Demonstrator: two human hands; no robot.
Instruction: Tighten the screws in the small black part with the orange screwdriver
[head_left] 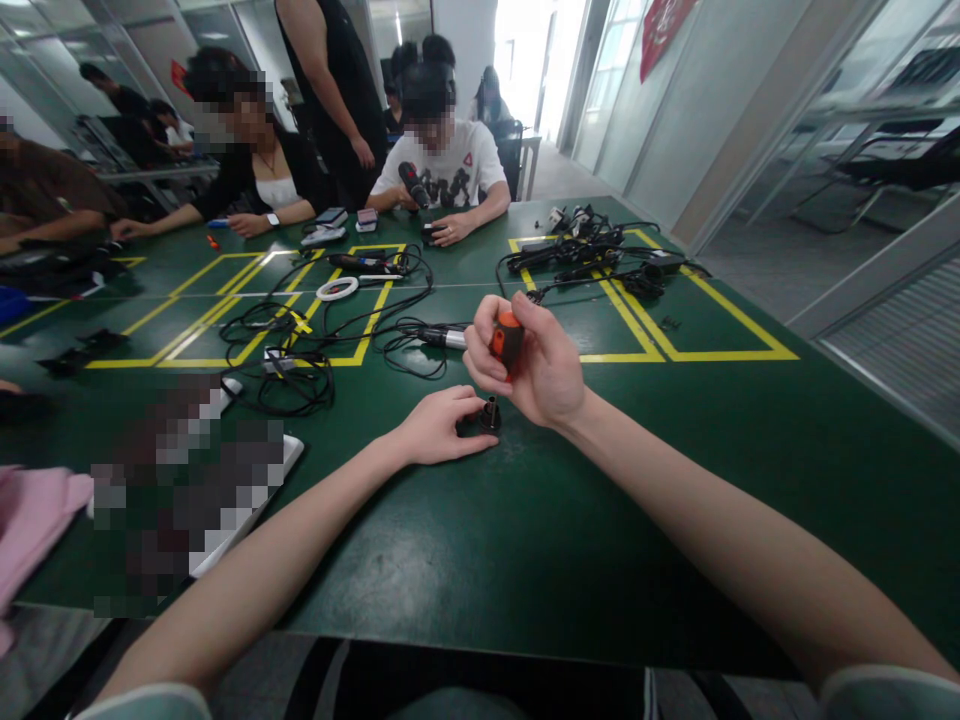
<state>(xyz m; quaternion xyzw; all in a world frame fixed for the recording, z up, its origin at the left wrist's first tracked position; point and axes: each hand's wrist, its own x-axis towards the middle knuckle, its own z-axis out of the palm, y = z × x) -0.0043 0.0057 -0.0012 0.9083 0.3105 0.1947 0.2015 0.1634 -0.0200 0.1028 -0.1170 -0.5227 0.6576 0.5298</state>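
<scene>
My right hand (544,360) is raised over the table, with its fingers wrapped around the orange and black handle of a screwdriver (508,338). The screwdriver points down toward a small round black part (490,418) on the green table (600,560). A short piece of metal shows at the top of that part; whether it is the screwdriver's tip, I cannot tell. My left hand (442,425) rests on the table, thumb and fingers closed around the black part from the left side.
Tangled black cables (292,370) and a white ring (337,289) lie beyond my left hand. Another heap of cables (592,255) is at the back right. Blurred-out flat objects (225,480) lie at the left. Across the table, a person holds a power drill (412,185).
</scene>
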